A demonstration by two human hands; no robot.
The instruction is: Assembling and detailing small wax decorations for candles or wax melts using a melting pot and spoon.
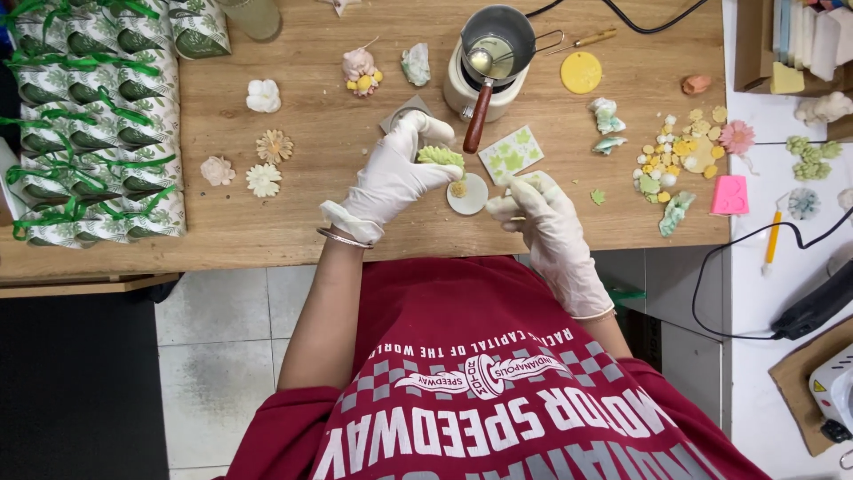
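Note:
Both my hands wear white gloves over a wooden table [293, 222]. My left hand [395, 173] pinches a small green leaf-shaped wax piece [442, 156] between its fingertips. Just below it lies a round white wax disc [468, 196] with a small yellowish bit on it. My right hand [542, 218] rests beside the disc, its fingers curled around something pale green that is mostly hidden. A metal melting pot [496, 44] with a spoon and a wooden handle stands behind my hands on a cream-coloured warmer.
Green-and-white wrapped packets with green ribbons [98, 124] fill the table's left side. Wax flowers [267, 160] lie loose to the left. A green-patterned card [511, 153], a yellow disc [581, 72], scattered wax bits [680, 160] and a pink mould [729, 196] lie to the right.

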